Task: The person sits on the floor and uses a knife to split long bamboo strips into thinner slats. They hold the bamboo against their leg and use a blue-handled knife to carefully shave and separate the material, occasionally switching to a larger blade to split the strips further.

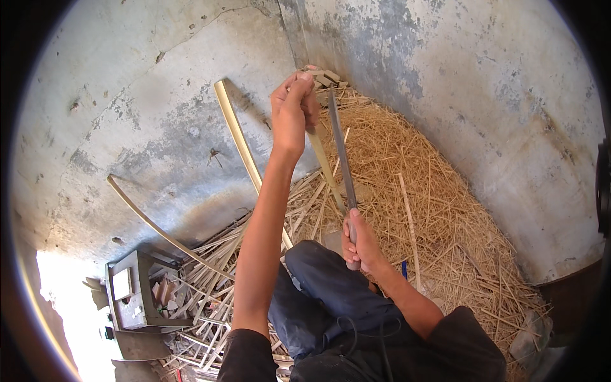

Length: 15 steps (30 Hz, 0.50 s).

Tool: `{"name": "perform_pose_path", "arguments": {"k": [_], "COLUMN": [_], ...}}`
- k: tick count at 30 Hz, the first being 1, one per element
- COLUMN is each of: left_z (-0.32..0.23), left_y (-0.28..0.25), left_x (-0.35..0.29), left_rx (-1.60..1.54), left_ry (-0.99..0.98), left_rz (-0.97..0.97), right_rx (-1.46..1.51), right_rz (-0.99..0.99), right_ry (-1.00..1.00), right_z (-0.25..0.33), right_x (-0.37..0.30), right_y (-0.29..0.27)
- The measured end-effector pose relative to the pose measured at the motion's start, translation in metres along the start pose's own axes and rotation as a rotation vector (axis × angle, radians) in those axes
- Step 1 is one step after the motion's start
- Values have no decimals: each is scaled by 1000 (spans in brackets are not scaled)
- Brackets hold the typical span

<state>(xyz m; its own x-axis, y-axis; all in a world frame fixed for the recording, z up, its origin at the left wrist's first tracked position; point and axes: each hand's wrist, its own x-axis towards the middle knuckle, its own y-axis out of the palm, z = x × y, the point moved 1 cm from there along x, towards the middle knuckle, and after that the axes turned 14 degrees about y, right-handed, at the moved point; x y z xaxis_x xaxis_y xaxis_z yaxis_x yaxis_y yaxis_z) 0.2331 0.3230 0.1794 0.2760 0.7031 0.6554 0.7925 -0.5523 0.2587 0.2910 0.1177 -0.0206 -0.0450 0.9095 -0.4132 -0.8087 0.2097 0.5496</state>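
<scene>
My left hand (pixel 295 109) is raised in front of me, its fingers closed round the upper part of a pale bamboo strip (pixel 326 167). The strip slants down and to the right toward my knees. Lower and to the right, my right hand (pixel 363 243) is wrapped round the handle of a long, narrow knife (pixel 342 156). Its dark, straight blade points up and away from me, beside the strip. Whether blade and strip touch, I cannot tell. My knees (pixel 331 280), in dark trousers, are bent below both hands.
A heap of bamboo shavings (pixel 420 172) fills the corner between two worn plaster walls (pixel 496 83). A wide bamboo strip (pixel 235 127) and a thin curved one (pixel 159 228) rise on the left. Split strips (pixel 213 305) lie beside a small stool (pixel 132 312). Brick pieces (pixel 329 78) sit in the corner.
</scene>
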Motion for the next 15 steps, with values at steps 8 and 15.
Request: {"name": "perform_pose_path", "arguments": {"k": [8,15], "left_z": [-1,-2], "left_y": [-10,-10], "left_x": [0,2], "left_rx": [-3,8], "left_ry": [12,19], "left_rz": [-17,-23], "right_rx": [147,130], "right_rz": [-200,-108], "right_ry": [420,242], "right_z": [-82,-53], "right_x": [42,23], "right_y": [-72,-63]}}
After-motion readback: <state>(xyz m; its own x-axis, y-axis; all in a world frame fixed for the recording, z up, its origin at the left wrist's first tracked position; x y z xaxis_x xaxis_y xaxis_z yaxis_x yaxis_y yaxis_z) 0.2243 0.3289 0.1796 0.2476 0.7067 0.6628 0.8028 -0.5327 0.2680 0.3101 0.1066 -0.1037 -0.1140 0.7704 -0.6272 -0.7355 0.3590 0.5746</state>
